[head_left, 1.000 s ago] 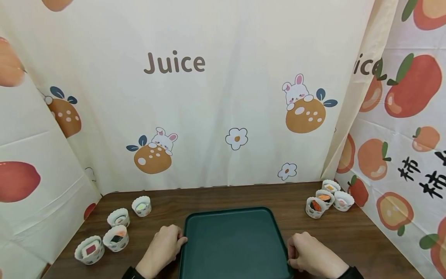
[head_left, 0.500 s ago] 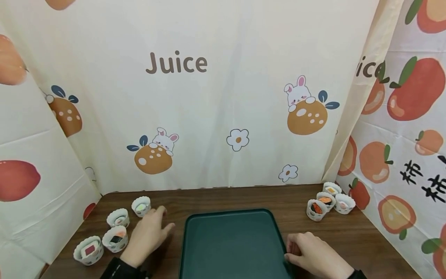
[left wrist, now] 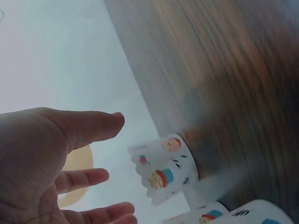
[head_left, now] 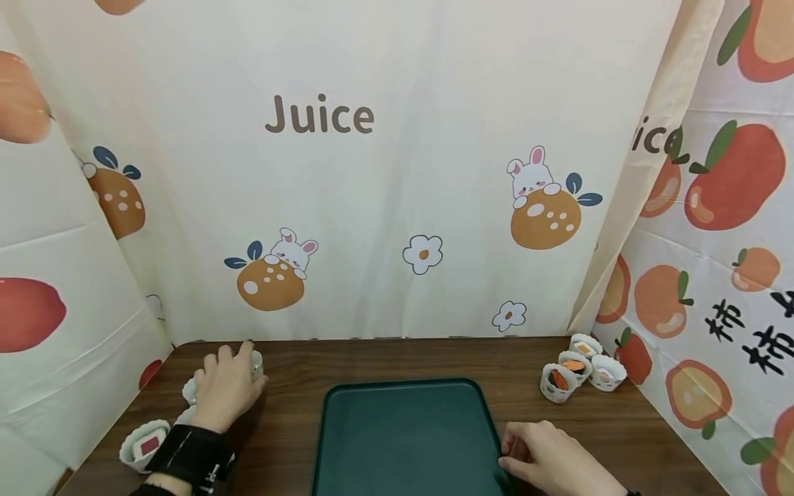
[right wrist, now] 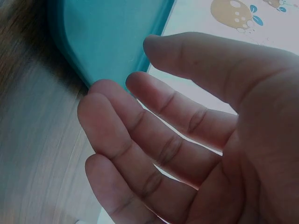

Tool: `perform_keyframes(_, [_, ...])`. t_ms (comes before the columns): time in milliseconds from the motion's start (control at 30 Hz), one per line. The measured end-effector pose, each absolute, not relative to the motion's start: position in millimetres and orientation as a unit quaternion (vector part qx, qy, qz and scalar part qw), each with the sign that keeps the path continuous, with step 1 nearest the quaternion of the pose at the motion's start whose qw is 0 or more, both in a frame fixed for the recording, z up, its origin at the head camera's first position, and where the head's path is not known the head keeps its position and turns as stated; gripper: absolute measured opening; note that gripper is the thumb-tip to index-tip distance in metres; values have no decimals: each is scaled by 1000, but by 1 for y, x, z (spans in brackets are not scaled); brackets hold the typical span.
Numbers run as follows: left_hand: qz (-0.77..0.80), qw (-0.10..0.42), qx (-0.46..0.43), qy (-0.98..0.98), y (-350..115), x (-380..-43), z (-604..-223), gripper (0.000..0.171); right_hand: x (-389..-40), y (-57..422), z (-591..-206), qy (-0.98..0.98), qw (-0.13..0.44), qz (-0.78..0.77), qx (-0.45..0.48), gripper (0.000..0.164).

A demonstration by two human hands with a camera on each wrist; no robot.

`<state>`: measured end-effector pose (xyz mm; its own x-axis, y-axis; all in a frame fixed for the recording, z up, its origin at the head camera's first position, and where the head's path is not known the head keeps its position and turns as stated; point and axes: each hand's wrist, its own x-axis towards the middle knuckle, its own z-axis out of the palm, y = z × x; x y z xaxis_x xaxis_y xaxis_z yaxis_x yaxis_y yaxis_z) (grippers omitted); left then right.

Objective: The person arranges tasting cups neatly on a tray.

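My left hand (head_left: pixel 223 389) reaches over the paper cups on the left, fingers spread and holding nothing. Beyond its thumb, the rear white cup (head_left: pixel 257 365) is partly covered by the hand. The left wrist view has a scalloped, printed cup (left wrist: pixel 166 168) close to the fingers and thumb. Another cup (head_left: pixel 133 458) shows a sushi piece with a red centre (head_left: pixel 151 445); the two cups between are mostly hidden. At the dark green tray's (head_left: pixel 403 441) right edge my right hand (head_left: pixel 546 451) lies with loosely bent fingers, thumb tip (right wrist: pixel 156 51) overlapping the rim in the wrist view.
Several white cups (head_left: pixel 555 393) with sushi pieces cluster at the table's back right. The tray occupies the front middle of the brown wooden table (head_left: pixel 291 399). A printed cloth (head_left: pixel 397 172) hangs behind the table, with more cloth at both sides.
My left hand has left the tray's left edge and moved left and away from me to the cups. The right hand stays by the tray's right edge. The head view has shifted slightly.
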<state>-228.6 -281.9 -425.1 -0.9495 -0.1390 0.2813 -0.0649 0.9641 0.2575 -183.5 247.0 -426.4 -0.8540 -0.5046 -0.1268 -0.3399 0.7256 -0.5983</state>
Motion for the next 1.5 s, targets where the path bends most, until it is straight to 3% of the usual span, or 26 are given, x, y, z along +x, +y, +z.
perform_keyframes(467, [-129, 57, 100, -985, -306, -250, -426, 78, -184, 248, -427, 921, 141, -285, -227, 13])
perform_keyframes(633, [-127, 41, 114, -985, -311, -251, -430, 74, -185, 247, -425, 920, 141, -284, -229, 12])
perform_keyframes(1267, [-135, 45, 104, -984, -313, -257, -436, 68, -185, 250, -421, 931, 131, -267, -211, 10])
perform_keyframes(1500, [-151, 74, 76, -983, -310, -256, -438, 67, -185, 249, -420, 938, 123, -256, -200, 10])
